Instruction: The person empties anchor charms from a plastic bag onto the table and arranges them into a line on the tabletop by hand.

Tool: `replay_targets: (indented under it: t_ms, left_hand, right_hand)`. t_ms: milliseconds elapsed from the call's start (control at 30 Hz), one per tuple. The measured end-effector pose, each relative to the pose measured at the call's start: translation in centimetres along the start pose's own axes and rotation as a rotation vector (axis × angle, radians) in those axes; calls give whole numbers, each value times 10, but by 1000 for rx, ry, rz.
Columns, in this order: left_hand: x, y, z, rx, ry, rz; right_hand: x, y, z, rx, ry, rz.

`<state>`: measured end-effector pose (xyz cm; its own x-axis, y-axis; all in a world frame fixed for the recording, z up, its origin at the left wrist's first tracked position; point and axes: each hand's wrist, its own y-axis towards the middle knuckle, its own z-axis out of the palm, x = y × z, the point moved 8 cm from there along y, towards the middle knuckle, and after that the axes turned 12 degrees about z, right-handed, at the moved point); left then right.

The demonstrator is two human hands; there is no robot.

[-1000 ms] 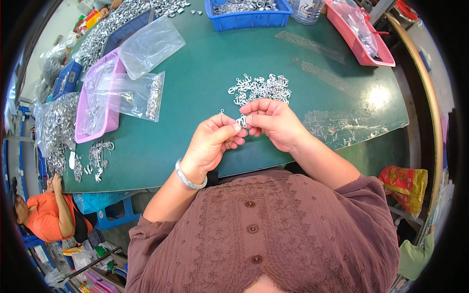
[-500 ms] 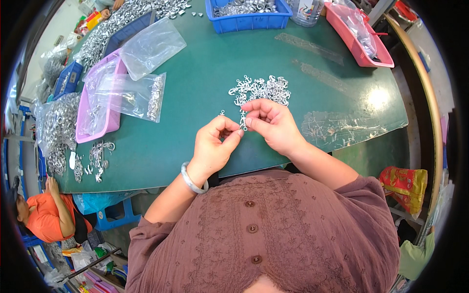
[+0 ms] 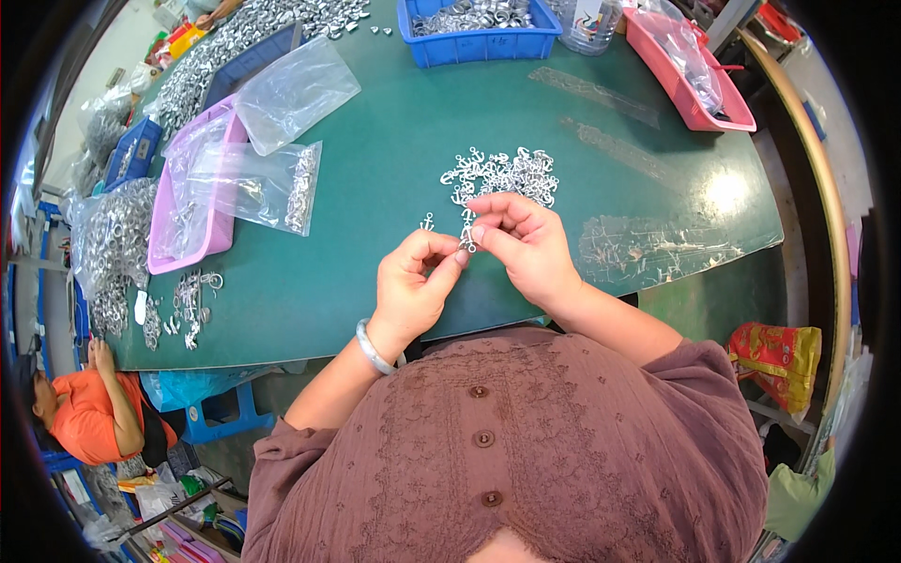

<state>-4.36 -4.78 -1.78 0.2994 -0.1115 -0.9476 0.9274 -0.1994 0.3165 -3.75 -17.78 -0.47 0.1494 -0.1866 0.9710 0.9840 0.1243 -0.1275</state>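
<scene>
Close together at the near side of the green table [image 3: 394, 122], my two hands work on small silver anchor charms. My left hand [image 3: 413, 277], with a pale bangle on its wrist, pinches an anchor charm [image 3: 468, 246] between thumb and forefinger. The thumb and forefinger of my right hand [image 3: 535, 249] close on the same small cluster from the other side; how many pieces are there is hard to make out. Just beyond my fingers spreads a pile of anchor charms [image 3: 511, 174]. One loose anchor charm [image 3: 428, 221] lies beyond my left knuckles.
Left of me stands a lilac basket [image 3: 222, 230] with clear plastic bags [image 3: 258, 188], beside heaps of metal parts [image 3: 111, 300]. A blue tray [image 3: 483, 47] of metal pieces and a pink basket [image 3: 690, 98] sit at the back. A person in orange [image 3: 94, 413] sits at left.
My hands stay almost in place with the charm between them. The left hand has shifted slightly to the right, and more of the loose anchor charm beyond it shows.
</scene>
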Motion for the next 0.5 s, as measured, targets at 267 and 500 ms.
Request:
replay_targets:
  t_ms: [267,500]
  left_hand:
    - [-41,5,0,70,461,441]
    - [-29,6,-8,-5,226,244]
  right_hand:
    - [-7,9,0,118,11,147]
    - [-1,8,-3,106,56,111]
